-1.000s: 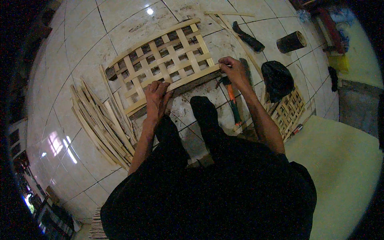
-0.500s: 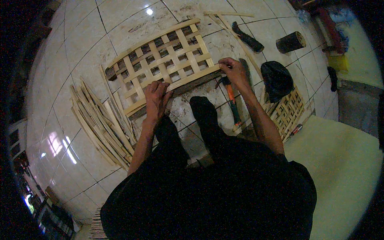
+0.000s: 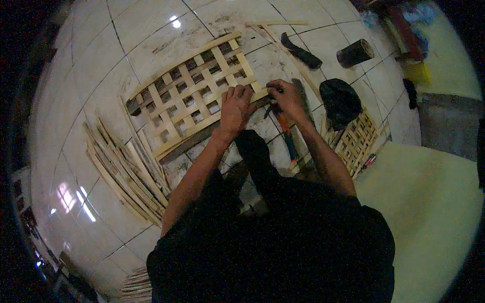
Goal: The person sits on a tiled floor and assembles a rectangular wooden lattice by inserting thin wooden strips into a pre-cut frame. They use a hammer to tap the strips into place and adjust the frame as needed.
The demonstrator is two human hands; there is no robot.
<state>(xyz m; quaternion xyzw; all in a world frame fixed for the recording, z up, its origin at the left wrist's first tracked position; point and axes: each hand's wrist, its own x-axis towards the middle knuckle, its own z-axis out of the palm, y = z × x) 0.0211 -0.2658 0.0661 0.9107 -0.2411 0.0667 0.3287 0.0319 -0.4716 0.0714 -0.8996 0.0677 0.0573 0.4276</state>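
Observation:
A lattice panel [image 3: 204, 107] of woven pale bamboo strips lies on the tiled floor in front of me, over darker wooden bars. Along its near edge runs a bamboo strip [image 3: 189, 136]. My left hand [image 3: 235, 110] is closed on this strip near its right end, fingers bent over it. Just beside it, at the panel's near right corner, my right hand [image 3: 287, 99] is pinched closed. Something small and dark shows at its fingertips, too blurred to name. A hammer [image 3: 287, 135] with an orange and dark handle lies below my right hand.
Loose bamboo strips [image 3: 121, 169] are heaped at left. To the right are a black plastic bag [image 3: 339, 103], a smaller woven panel [image 3: 357, 136] and a red-handled tool [image 3: 370, 160]. Farther off lie a short log [image 3: 353, 54] and a dark curved piece [image 3: 304, 54]. A pale greenish surface [image 3: 424, 202] fills the lower right.
My left hand has slid right along the near edge strip, close to my right hand. My right hand stays at the corner, its fingers more tightly bent. The whole view has shifted slightly.

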